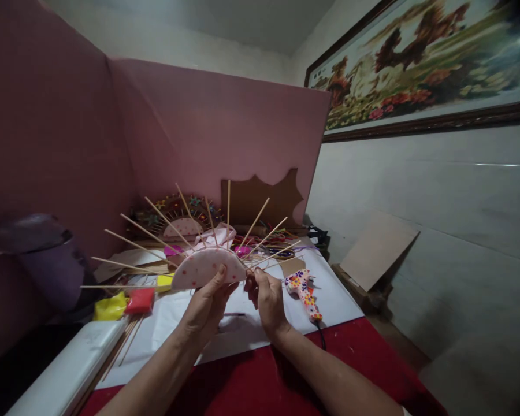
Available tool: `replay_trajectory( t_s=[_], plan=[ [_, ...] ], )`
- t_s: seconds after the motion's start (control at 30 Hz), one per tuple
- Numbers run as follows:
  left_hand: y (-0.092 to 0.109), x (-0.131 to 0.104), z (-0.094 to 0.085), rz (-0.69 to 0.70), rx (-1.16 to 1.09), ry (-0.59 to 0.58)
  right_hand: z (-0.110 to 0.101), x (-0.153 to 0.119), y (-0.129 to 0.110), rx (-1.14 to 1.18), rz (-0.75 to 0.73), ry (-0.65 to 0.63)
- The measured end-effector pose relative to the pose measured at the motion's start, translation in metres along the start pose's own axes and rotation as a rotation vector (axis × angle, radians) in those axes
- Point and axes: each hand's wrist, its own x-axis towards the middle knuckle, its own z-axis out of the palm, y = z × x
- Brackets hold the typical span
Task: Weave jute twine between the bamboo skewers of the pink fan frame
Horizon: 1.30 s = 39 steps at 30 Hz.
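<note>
A white half-disc with red dots (199, 267) is held up over the table, flat edge down. Thin wooden sticks (132, 267) fan out from its curved edge. My left hand (212, 297) grips the lower right part of the half-disc, thumb across its front face. At the right corner of the half-disc, my right hand (265, 293) is closed, its fingers pinched near the base of a stick; the exact hold is hidden. A flower-patterned glue gun (303, 293) lies on the white sheet, right of my right hand.
Yellow (110, 307) and red packets (139, 301) lie at left, near a long white box (69, 370). Behind stands another decorated fan piece (182, 228), beside brown cardboard (260, 196). A purple bin (47, 266) is far left. Red cloth (351, 358) covers the front edge.
</note>
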Motion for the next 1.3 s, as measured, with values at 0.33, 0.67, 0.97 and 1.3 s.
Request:
replay_trajectory(
  t_s=[0.33, 0.67, 0.97, 1.3],
  plan=[
    [0.003, -0.006, -0.007, -0.157, -0.124, 0.084, -0.004, -0.012, -0.002, 0.125, -0.014, -0.056],
    [0.011, -0.012, 0.0, -0.174, -0.12, 0.067, -0.011, -0.014, -0.002, 0.139, 0.172, -0.283],
    [0.013, -0.016, 0.002, -0.127, -0.201, 0.085, -0.01, -0.009, 0.006, 0.32, 0.297, -0.351],
    [0.01, -0.03, 0.005, -0.109, 0.079, -0.182, -0.034, 0.028, -0.004, 0.194, 0.27, -0.174]
  ],
)
